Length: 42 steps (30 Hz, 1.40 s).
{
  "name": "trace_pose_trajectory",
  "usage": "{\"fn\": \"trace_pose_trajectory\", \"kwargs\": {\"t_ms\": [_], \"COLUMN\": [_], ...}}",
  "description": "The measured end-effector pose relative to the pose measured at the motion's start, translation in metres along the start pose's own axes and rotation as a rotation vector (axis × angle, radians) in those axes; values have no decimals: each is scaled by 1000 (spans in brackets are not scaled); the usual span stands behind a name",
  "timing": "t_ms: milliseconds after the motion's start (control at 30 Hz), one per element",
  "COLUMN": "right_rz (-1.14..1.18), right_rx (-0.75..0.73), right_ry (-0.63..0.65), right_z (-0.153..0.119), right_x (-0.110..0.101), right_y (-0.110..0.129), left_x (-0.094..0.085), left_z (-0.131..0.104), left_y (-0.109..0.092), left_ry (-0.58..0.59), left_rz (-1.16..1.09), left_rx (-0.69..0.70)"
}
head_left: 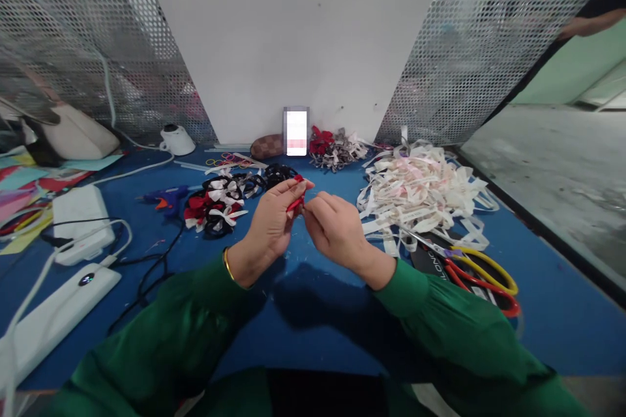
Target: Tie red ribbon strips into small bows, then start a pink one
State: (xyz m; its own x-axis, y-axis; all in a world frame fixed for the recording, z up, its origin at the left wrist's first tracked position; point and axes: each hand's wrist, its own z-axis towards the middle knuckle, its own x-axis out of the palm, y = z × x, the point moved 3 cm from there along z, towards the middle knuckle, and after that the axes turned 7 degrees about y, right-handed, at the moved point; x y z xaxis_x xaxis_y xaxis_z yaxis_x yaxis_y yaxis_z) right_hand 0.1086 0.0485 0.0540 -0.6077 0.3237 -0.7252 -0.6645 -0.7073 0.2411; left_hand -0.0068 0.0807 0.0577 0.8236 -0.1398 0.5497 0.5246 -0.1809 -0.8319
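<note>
My left hand [274, 216] pinches a small red ribbon bow [295, 204] between thumb and fingers, above the middle of the blue table. Close against it, my right hand [336, 225] has its fingers pressed together at the bow's right edge. Whatever lies between those right fingertips is too small and too covered to make out. Left of my hands sits a pile of black hair ties with red and white bows [222, 203]. Beyond my hands, near the white board, lies a heap of red and grey ribbon bows [335, 146].
At the right are a heap of cream ribbon strips [420, 189] and scissors with red and yellow handles [482, 277]. A blue glue gun [169, 199], white power strips [81, 225] and cables lie left. A lit phone [296, 132] leans on the white board [298, 52]. Another person's hand [589, 25] shows upper right.
</note>
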Motion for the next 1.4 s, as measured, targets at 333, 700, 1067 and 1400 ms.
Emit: {"fn": "trace_pose_trajectory", "kwargs": {"t_ms": [333, 700, 1067, 1400], "right_rz": [564, 647, 501, 292], "right_rx": [370, 440, 462, 383], "right_ry": [15, -66, -91, -20], "right_z": [3, 5, 3, 3], "right_x": [0, -3, -3, -4], "right_y": [-13, -13, -18, -18], "left_x": [-3, 0, -1, -3], "left_z": [1, 0, 0, 2], "left_y": [2, 1, 0, 1], "left_ry": [35, 78, 19, 22], "left_rz": [185, 120, 240, 246], "left_rx": [110, 88, 206, 188]}}
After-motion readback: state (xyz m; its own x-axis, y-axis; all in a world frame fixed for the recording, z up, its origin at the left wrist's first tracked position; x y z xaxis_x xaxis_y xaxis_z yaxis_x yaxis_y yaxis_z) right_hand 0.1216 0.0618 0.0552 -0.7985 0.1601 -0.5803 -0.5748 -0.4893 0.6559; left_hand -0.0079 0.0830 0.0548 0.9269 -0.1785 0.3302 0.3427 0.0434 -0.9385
